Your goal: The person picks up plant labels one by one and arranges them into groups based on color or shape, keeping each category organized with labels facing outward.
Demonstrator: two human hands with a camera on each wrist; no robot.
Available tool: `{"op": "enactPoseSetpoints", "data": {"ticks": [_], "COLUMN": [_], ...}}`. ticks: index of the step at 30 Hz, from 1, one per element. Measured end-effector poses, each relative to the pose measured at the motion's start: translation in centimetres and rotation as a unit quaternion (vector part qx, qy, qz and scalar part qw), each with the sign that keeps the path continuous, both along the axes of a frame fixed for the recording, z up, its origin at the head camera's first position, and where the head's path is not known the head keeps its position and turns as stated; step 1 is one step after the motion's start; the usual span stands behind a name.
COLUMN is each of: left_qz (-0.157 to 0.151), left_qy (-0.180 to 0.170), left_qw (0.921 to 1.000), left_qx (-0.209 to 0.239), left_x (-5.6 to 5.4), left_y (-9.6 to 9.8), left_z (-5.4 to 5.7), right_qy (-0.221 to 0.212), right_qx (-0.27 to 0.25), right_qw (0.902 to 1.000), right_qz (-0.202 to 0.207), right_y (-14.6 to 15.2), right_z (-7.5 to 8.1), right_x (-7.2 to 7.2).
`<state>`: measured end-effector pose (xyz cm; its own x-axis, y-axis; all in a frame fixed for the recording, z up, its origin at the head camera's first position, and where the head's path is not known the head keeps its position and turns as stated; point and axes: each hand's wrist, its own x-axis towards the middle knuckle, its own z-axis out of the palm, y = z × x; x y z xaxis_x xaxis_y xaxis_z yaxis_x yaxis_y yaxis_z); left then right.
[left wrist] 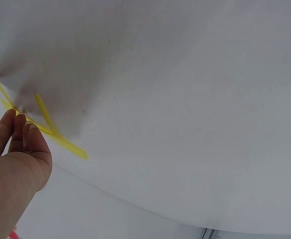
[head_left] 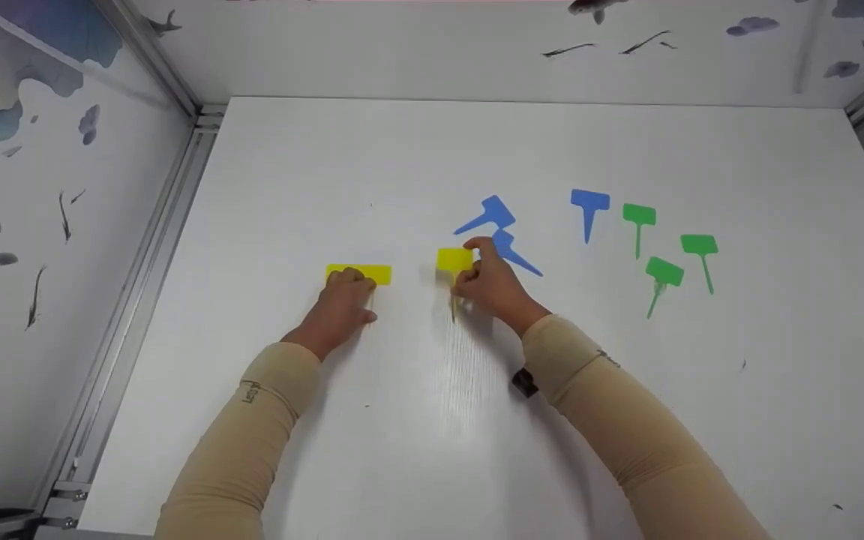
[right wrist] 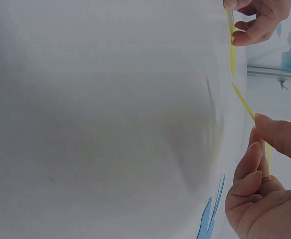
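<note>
In the head view my left hand (head_left: 338,307) rests on yellow T-shaped plant labels (head_left: 381,275) lying on the white table. Their heads form one wide strip, seemingly two labels side by side. The fingertips touch the strip, while the thumb is spread apart near a stem. My right hand (head_left: 498,289) pinches another yellow plant label (head_left: 454,259) by its stem, head pointing away from me. In the right wrist view, that label's stem (right wrist: 243,102) sticks out past the thumb, tilted and raised off the table. Fingers hide part of it.
Beyond my right hand lie two blue labels (head_left: 493,213), one partly covered by the hand. Another blue label (head_left: 589,201) and several green labels (head_left: 699,244) lie farther right. A metal frame rail (head_left: 169,217) and printed wall panel (head_left: 124,247) border the table's left side.
</note>
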<state>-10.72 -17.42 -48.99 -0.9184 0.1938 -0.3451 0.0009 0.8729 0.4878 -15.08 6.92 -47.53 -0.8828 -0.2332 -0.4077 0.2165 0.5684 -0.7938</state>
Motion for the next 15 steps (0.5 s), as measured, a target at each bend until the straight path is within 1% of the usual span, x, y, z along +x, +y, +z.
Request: {"op": "enactPoseSetpoints", "data": {"ticks": [6, 11, 15], "left_qz": [0.002, -0.006, -0.011], "left_qy": [-0.003, 0.001, 0.007], "left_qw": [1.0000, 1.0000, 0.9999], "left_qx": [0.006, -0.006, -0.002], "left_x": [0.1, -0.1, -0.1], "left_y": [0.0, 0.0, -0.1], "left_z": [0.1, 0.0, -0.1], "right_qy": [-0.004, -0.018, -0.007], "right_qx": [0.002, -0.002, 0.000], "right_qw": [1.0000, 0.9998, 1.0000], "right_qz": [0.007, 0.003, 0.006], "right_y": [-0.9, -1.6, -2.1], "right_z": [-0.3, -0.3, -0.6], "right_x": [-0.1, -0.1, -0.1]}}
